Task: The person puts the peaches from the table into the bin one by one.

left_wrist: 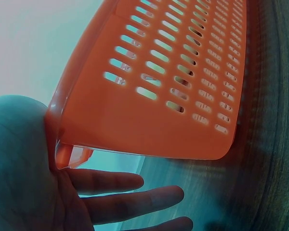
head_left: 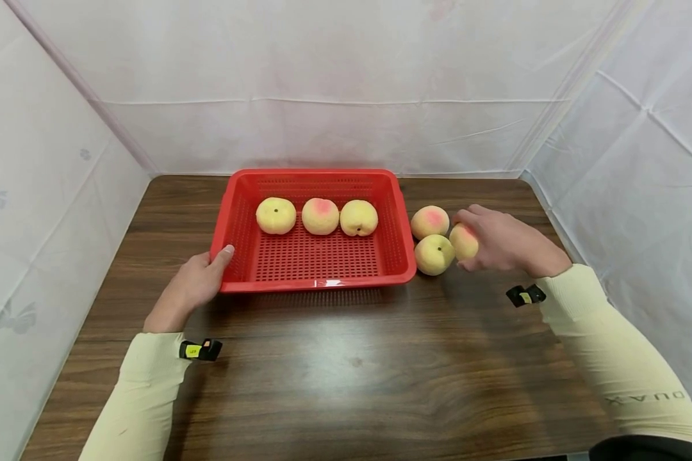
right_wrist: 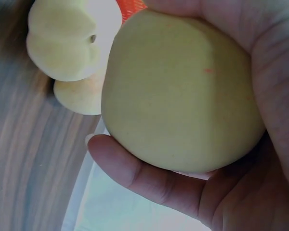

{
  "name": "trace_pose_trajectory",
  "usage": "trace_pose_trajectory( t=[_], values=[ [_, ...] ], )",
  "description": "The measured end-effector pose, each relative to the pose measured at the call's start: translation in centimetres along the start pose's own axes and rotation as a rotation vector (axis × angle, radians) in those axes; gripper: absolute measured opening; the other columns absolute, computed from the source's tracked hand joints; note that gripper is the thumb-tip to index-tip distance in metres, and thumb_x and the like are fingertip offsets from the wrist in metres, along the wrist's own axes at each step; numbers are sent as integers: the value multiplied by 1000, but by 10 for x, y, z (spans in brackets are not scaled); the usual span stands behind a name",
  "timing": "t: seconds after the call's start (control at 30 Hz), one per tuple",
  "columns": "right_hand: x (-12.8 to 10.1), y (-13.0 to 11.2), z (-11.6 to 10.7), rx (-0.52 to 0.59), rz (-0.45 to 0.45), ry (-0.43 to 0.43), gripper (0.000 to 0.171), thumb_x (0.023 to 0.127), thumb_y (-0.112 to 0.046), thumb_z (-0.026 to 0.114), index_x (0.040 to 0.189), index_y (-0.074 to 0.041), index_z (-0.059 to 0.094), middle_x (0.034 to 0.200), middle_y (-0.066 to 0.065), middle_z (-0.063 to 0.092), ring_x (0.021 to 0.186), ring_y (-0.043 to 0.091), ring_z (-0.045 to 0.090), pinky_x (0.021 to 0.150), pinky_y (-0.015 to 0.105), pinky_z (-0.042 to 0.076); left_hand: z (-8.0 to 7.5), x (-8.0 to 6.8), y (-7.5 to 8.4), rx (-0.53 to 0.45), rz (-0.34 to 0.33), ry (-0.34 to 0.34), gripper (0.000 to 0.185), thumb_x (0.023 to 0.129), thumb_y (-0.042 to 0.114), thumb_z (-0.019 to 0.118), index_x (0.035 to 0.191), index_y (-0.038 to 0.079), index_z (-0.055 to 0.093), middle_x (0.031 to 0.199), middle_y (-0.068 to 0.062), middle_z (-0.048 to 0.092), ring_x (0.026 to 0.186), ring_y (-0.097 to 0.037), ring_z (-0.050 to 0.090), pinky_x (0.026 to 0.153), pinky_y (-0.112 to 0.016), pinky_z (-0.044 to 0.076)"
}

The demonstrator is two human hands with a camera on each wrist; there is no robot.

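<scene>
A red plastic basket (head_left: 317, 283) with slotted walls stands on the table. My left hand (head_left: 195, 282) holds its left rim, thumb over the edge; in the left wrist view the other fingers (left_wrist: 135, 203) stretch out below the rim, outside the wall. Inside lie a yellow peach (head_left: 275, 216), a pink-topped peach (head_left: 320, 216) and another yellow peach (head_left: 359, 218) in a row. Right of the basket, my right hand (head_left: 504, 242) grips a peach (right_wrist: 183, 91) between thumb and fingers. Close beside it sit a blushed peach (head_left: 429, 222) and a yellow peach (head_left: 434, 255).
The dark wood-grain table (head_left: 346, 378) extends in front of the basket. White patterned sheeting (head_left: 346, 83) rises behind the table and along both sides. A black object (head_left: 651, 448) shows at the lower right corner.
</scene>
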State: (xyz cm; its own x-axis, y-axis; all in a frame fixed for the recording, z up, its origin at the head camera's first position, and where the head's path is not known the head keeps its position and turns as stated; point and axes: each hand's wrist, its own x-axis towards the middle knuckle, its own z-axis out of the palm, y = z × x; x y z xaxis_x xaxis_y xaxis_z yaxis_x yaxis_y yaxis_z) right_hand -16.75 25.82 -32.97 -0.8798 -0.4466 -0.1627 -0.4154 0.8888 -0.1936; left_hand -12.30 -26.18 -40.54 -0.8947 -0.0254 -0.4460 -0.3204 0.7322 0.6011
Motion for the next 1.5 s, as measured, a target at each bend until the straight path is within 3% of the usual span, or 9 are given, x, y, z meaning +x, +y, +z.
trace_pose_trajectory(
  t=[0.37,0.77,0.97,1.2,1.5],
  values=[
    [10,-16,-9,-7,-58,9,64,71,-25,87,129,-13,62,111,1,61,84,19,60,77,40,51,1,1,-2,-2,1,-2,79,106,67,24,130,-1,54,105,-18,64,91,-28,56,75,-37,42],
    [34,-49,-20,7,-98,-15,59,74,-30,87,126,-19,63,111,-2,60,82,17,61,70,35,51,1,1,-3,-2,0,-6,80,106,68,23,133,-2,53,106,-19,63,92,-28,55,74,-38,42],
    [47,-66,-24,15,-111,-57,64,73,-33,87,131,-27,61,111,-7,57,88,15,62,76,34,53,1,1,-3,1,4,-11,80,106,68,23,133,-2,53,107,-19,63,93,-28,55,75,-38,42],
    [68,-85,-24,-22,-191,-68,54,71,-28,84,119,-24,59,109,-5,57,83,18,62,73,34,52,1,2,-1,10,9,-8,77,106,67,24,129,0,54,104,-18,63,91,-28,55,74,-38,42],
    [96,-122,-25,-72,-321,-89,55,74,-26,82,123,-21,58,109,-3,55,83,19,61,72,34,51,-2,2,-1,15,15,-3,78,106,67,24,128,-1,55,102,-18,63,89,-27,55,73,-37,41]
  ],
)
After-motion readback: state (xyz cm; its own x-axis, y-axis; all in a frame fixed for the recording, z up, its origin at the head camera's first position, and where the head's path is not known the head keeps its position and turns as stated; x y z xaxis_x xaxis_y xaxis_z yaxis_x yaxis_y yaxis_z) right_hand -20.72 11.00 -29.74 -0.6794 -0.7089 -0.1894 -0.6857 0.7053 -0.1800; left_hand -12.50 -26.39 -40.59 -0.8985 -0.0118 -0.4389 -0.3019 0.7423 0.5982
